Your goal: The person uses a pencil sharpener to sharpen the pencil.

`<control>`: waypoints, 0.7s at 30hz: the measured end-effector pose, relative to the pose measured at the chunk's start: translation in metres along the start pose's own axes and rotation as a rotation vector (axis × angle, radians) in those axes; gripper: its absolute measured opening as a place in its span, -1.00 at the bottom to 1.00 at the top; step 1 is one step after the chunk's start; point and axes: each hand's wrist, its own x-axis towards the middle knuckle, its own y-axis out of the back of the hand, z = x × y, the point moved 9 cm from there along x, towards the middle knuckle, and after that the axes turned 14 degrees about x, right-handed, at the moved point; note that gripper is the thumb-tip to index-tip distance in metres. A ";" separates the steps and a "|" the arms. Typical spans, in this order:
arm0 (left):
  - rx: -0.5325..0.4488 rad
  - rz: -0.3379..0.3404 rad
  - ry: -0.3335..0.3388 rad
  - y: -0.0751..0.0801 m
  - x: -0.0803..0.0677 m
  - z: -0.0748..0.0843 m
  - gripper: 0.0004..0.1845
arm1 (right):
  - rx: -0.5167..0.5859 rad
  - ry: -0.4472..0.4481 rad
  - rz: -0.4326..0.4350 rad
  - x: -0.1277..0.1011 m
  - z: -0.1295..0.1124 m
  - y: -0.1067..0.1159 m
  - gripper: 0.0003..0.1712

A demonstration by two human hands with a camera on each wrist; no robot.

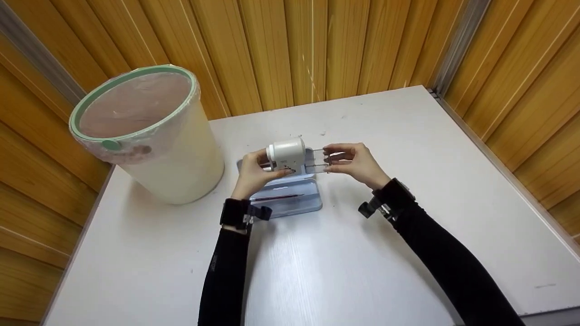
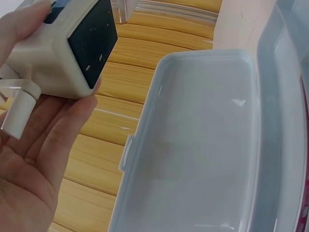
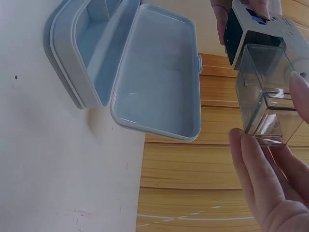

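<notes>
A white crank pencil sharpener (image 1: 286,155) is held above an open pale-blue pencil case (image 1: 290,194) on the white table (image 1: 362,253). My left hand (image 1: 254,172) grips the sharpener's body (image 2: 58,48) from the left, its crank (image 2: 18,108) by the palm. My right hand (image 1: 355,163) pinches the clear shavings drawer (image 1: 318,160), which sticks out of the sharpener's right side; the drawer (image 3: 263,94) looks empty in the right wrist view. A dark red pencil (image 1: 276,197) lies in the case. The case's lid (image 3: 159,72) stands open.
A cream waste bin (image 1: 149,136) with a green rim and a clear liner stands at the table's back left. Wooden panel walls close the back and right. The table's right edge (image 1: 498,167) runs along the wall.
</notes>
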 end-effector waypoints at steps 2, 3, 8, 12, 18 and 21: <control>0.002 -0.003 -0.011 -0.003 0.000 0.002 -0.41 | -0.002 -0.003 -0.009 0.001 0.000 -0.002 -0.37; 0.005 -0.004 -0.018 -0.004 0.000 0.002 -0.41 | -0.005 -0.006 -0.012 0.001 0.001 -0.003 -0.37; -0.007 -0.005 -0.060 -0.013 0.001 0.007 -0.41 | 0.004 -0.019 -0.019 0.002 0.003 -0.005 -0.39; -0.035 -0.024 -0.095 -0.022 0.002 0.014 -0.42 | 0.005 -0.028 -0.036 0.001 0.004 -0.008 -0.39; -0.005 -0.013 -0.123 -0.031 0.002 0.023 -0.45 | 0.027 -0.038 -0.024 -0.003 0.006 -0.005 -0.37; 0.022 -0.003 -0.124 -0.033 0.002 0.025 -0.45 | 0.036 -0.046 -0.019 -0.004 0.009 -0.004 -0.37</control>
